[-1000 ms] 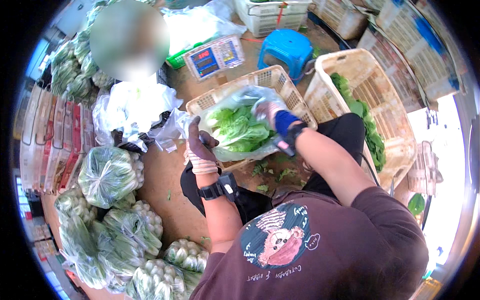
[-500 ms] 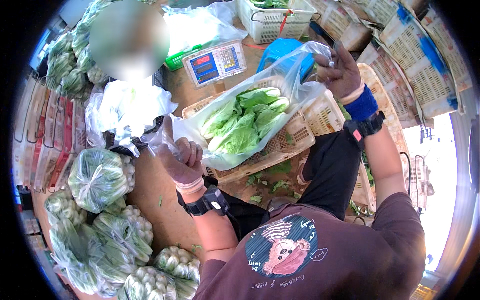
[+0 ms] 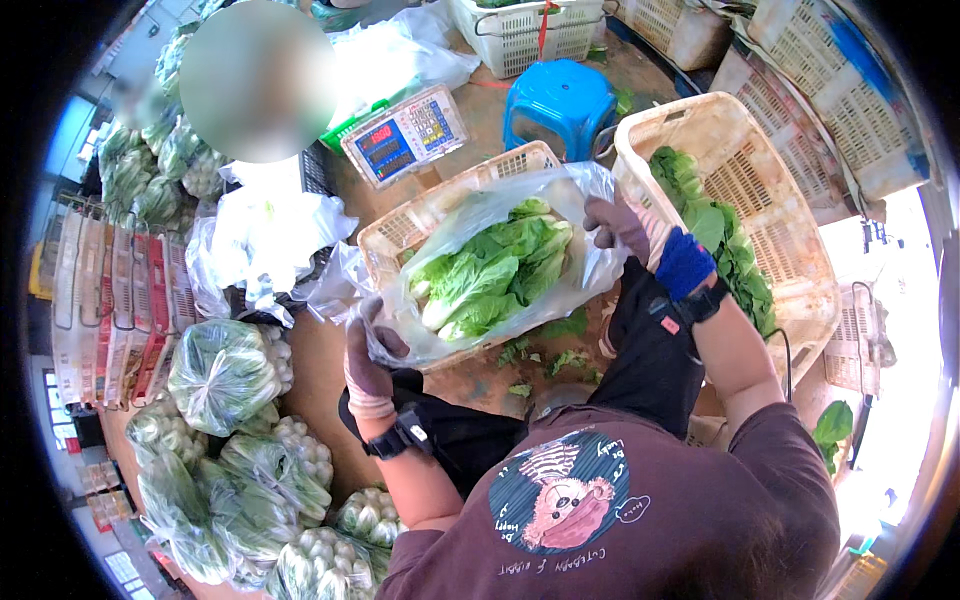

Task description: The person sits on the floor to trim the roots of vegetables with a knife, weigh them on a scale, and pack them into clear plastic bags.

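Observation:
A clear plastic bag lies spread in a beige basket, with a heap of green leafy lettuce in it. My left hand, in a thin brownish glove, is closed on the bag's near-left end. At the opposite end, my gloved right hand grips the bag with curled fingers. Just beyond the basket stands a digital scale display with a lit red readout.
To the right, a large beige crate holds more greens. A blue stool stands beyond the basket. On the left lie white plastic bags and several bagged vegetables, beside stacked crates. Loose leaves dot the floor.
My right hand has come down and nearer with its end of the bag, and my left has dropped slightly. The bag now lies flatter around the lettuce. The view has shifted.

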A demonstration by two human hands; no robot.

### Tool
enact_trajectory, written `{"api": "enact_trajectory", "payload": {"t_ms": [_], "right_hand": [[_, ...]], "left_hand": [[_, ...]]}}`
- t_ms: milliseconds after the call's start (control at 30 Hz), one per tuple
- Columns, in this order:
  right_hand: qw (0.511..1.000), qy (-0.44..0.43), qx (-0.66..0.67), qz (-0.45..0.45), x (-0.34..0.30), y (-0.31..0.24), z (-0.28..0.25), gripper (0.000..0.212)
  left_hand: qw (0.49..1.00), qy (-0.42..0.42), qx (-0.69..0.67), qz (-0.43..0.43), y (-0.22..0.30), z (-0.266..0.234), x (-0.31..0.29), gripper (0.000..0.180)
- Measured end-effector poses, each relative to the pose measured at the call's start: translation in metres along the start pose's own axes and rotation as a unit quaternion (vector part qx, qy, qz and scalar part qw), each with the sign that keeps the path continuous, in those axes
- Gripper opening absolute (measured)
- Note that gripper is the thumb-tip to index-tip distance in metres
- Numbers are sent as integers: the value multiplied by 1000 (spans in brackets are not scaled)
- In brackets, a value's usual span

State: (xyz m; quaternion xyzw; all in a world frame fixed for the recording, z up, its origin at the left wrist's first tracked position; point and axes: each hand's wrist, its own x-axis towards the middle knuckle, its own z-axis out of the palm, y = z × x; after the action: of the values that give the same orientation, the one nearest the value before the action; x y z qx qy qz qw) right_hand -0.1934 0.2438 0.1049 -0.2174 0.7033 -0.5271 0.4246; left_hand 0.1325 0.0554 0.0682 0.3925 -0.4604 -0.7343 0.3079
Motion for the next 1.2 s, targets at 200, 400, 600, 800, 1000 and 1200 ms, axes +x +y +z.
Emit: {"api": "enact_trajectory", "payload": {"t_ms": [200, 400, 600, 800, 1000, 1200], "right_hand": [[990, 106, -41, -86, -25, 48, -40, 34], [948, 174, 213, -161, -90, 68, -90, 29], [963, 222, 80, -127, -88, 119, -168, 21], [881, 412, 230, -33, -51, 198, -337, 38], [866, 467, -8, 179, 24, 345, -471, 56], [767, 401, -288, 410, 114, 334, -446, 41]], "left_hand": [[935, 189, 279, 111, 19, 9, -49, 25], [951, -76, 220, 204, 52, 185, -72, 15], [755, -488, 401, 176, 18, 343, -17, 24], [688, -565, 452, 49, -93, 465, 82, 29], [412, -433, 752, 278, -184, 514, 110, 50], [470, -432, 710, 297, -183, 494, 128, 47]]}}
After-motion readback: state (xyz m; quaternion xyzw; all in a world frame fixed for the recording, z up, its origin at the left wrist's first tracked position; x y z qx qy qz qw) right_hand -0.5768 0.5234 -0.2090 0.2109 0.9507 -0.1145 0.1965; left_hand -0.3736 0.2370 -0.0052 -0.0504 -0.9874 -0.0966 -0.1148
